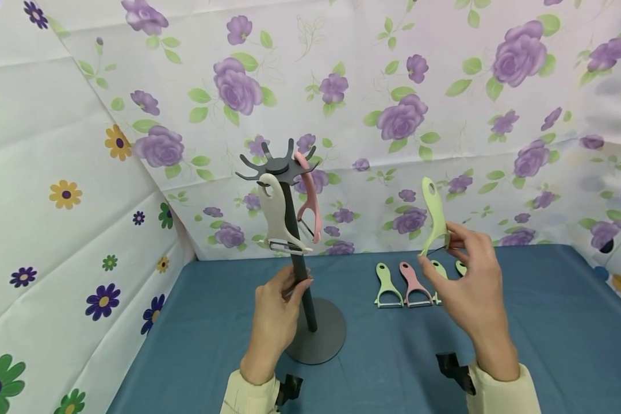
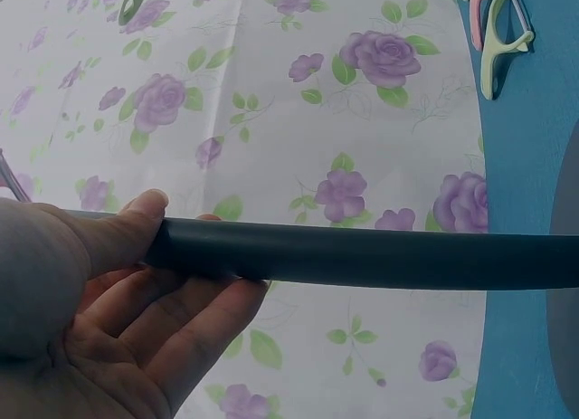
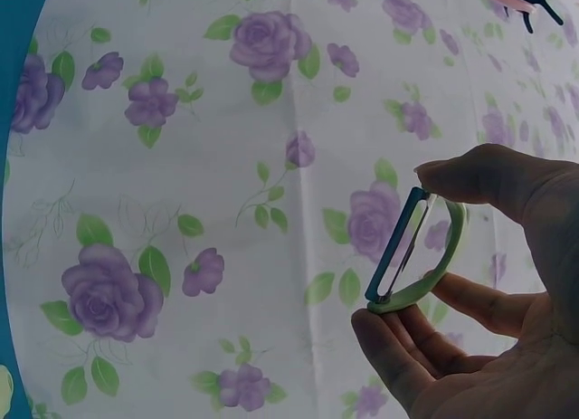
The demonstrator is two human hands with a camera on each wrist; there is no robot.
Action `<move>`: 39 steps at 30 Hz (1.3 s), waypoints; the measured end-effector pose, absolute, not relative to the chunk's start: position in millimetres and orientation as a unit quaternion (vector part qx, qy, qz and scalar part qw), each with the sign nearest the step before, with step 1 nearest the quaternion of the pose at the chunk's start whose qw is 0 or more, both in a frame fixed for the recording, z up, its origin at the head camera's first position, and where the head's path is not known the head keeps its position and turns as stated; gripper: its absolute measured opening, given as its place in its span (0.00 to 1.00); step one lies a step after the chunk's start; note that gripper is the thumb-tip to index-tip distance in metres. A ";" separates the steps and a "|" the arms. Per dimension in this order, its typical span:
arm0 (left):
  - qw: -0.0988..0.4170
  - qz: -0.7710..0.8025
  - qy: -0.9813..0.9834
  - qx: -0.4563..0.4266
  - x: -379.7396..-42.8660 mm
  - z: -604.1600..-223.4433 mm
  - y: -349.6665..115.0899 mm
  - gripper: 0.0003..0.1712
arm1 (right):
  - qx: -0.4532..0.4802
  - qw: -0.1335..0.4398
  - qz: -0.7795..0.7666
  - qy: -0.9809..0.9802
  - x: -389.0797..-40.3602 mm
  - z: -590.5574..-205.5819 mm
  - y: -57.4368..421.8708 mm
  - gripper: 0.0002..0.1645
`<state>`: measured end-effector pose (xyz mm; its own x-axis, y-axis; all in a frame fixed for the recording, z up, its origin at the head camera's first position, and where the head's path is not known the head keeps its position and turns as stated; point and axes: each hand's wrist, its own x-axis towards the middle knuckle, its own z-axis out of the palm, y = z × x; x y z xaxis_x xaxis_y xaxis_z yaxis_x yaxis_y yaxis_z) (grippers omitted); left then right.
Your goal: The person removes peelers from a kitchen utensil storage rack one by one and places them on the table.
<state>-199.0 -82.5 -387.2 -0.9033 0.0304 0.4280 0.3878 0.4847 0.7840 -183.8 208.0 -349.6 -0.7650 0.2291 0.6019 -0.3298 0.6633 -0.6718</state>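
Observation:
My left hand [image 1: 276,322] grips the dark post [image 1: 306,302] of a hook stand, thumb on one side and fingers round the other. From the stand's hooked top [image 1: 276,165] hang a white peeler [image 1: 273,210] at the front and a pink peeler [image 1: 308,198] at the right. My right hand [image 1: 471,282] pinches a green peeler [image 1: 434,213] by its blade end, handle pointing up, above the table. In the right wrist view the peeler's blade [image 3: 403,242] spans between thumb and fingertips. The left wrist view shows the post [image 2: 362,254] crossing my fingers.
Behind my right hand, a row of peelers lies on the blue table [image 1: 383,368]: a green peeler [image 1: 385,284], a pink peeler [image 1: 413,283] and further green ones partly hidden by the hand. The stand's round base [image 1: 328,339] rests on the table. A flowered cloth [image 1: 300,75] hangs behind.

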 end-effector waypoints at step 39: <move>0.176 -0.489 -0.847 -0.115 -198.6 -386.7 -81.9 0.11 | 0.000 0.332 0.408 -0.851 -188.0 -352.8 220.1 0.42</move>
